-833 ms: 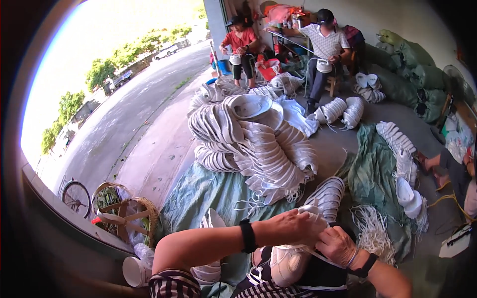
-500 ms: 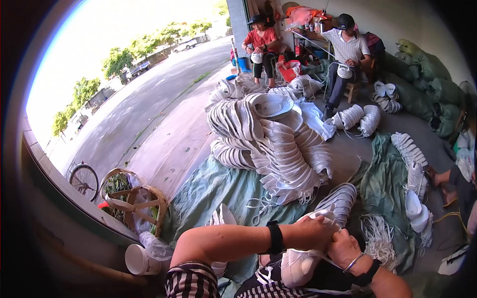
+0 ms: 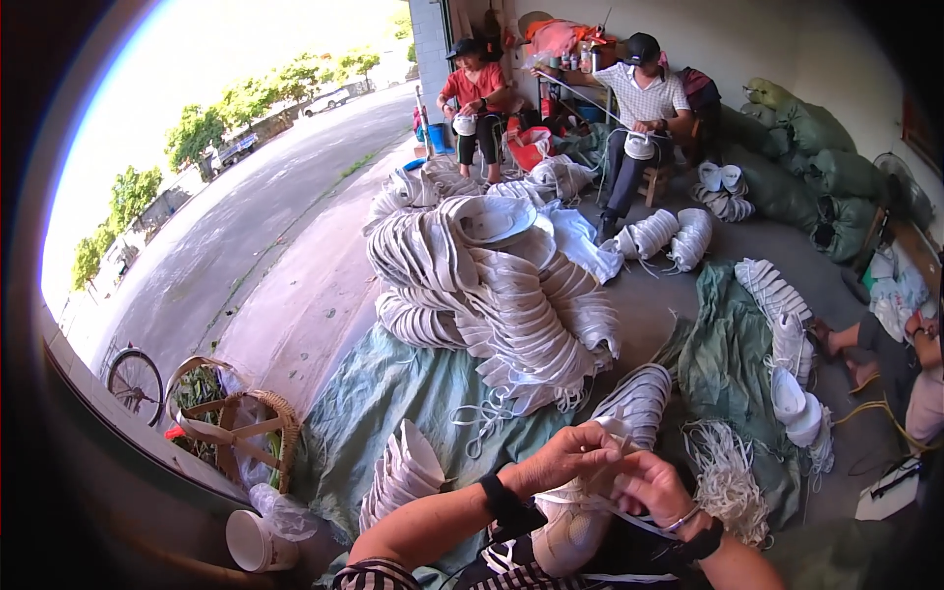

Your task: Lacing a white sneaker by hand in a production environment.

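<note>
Over my lap rests a pale shoe upper (image 3: 568, 539) with a mesh-like toe, tilted, its top end up between my hands. My left hand (image 3: 573, 458) is closed, thumb and fingers pinching the white top edge of the upper. Close beside it, my right hand (image 3: 653, 490) is closed with bent fingers at a white lace, which runs across the upper beneath it. The exact pinch of the right fingertips is partly hidden. Just beyond my hands lies a row of nested white uppers (image 3: 637, 403); a bundle of loose white laces (image 3: 730, 482) lies to the right.
A big heap of stacked uppers (image 3: 492, 295) stands on a green sheet (image 3: 364, 383). Left are a woven basket (image 3: 285, 433) and a white bucket (image 3: 258, 543). Two seated people (image 3: 644, 103) work at the back; another person's legs (image 3: 870, 344) show at right. Green sacks (image 3: 846, 177) line the wall.
The view has swung right, so the scene sits further left. My left hand has turned and opened away from the right; the hands, pressed together before, are now slightly apart at the fingertips.
</note>
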`<state>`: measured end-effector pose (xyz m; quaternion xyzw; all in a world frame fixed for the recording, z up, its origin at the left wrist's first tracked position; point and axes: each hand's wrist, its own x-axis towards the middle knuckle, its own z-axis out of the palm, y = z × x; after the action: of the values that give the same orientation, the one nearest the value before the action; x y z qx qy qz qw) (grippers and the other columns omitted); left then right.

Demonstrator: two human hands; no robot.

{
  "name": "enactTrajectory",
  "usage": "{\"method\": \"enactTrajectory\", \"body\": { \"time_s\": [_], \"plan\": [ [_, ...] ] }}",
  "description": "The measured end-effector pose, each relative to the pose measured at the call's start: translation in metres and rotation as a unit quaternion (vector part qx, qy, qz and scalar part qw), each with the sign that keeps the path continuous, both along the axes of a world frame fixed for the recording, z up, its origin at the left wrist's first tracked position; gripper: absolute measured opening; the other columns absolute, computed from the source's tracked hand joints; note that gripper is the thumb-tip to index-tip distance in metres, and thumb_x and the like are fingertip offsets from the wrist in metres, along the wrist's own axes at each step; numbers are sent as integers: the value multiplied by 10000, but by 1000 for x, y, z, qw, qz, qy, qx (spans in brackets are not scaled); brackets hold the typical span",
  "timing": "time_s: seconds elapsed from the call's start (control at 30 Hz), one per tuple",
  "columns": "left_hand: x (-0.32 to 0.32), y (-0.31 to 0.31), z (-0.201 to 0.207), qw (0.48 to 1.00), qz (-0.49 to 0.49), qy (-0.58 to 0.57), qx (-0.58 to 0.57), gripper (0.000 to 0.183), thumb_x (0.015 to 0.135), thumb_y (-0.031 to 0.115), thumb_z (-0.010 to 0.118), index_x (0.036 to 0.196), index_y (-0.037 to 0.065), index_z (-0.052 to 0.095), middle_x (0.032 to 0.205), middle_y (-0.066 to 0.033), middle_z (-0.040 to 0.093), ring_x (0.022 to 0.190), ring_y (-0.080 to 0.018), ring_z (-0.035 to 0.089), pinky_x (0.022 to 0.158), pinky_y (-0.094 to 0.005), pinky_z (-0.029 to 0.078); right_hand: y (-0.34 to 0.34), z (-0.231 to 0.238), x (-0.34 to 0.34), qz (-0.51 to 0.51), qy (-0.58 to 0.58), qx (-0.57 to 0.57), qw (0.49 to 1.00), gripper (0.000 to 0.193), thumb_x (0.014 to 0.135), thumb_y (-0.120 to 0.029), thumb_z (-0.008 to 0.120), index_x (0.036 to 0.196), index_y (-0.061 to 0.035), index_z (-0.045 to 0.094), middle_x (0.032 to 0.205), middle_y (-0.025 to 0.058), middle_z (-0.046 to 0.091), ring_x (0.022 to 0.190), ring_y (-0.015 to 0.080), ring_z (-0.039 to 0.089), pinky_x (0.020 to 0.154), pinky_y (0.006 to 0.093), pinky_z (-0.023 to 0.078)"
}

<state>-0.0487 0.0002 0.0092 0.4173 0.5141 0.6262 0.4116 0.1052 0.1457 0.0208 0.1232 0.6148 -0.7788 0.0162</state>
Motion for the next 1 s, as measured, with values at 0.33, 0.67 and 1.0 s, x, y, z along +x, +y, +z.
{"method": "enactTrajectory", "body": {
  "time_s": [0.33, 0.67, 1.0],
  "plan": [
    [5, 3, 18, 998, -42, -41, 0, 369, 896, 245, 605, 1196, 39, 542, 1150, -44, 558, 1083, -148, 509, 947, -304, 399, -16, 82, 21, 66, 118, 29, 990, 235, 941, -203, 520, 853, -12, 624, 702, 13, 574, 585, 41, 523, 513, 168, 415],
    [21, -5, 28, 995, 75, -41, -59, 296, 958, 298, 479, 944, 38, 619, 770, 7, 567, 663, -51, 464, 593, -206, 396, 20, 78, 40, -76, 157, -54, 983, 256, 944, -238, 508, 847, -13, 581, 657, 49, 560, 468, 50, 415, 423, 182, 324],
    [-157, -170, -32, 767, 569, -293, 33, 289, 966, 209, 417, 1150, 21, 534, 759, 16, 574, 661, -84, 530, 664, -259, 474, 256, -58, 233, -566, 80, -264, 777, 112, 906, -211, 555, 871, -105, 554, 705, 3, 561, 562, 96, 513, 488, 238, 413]
  ]
}}
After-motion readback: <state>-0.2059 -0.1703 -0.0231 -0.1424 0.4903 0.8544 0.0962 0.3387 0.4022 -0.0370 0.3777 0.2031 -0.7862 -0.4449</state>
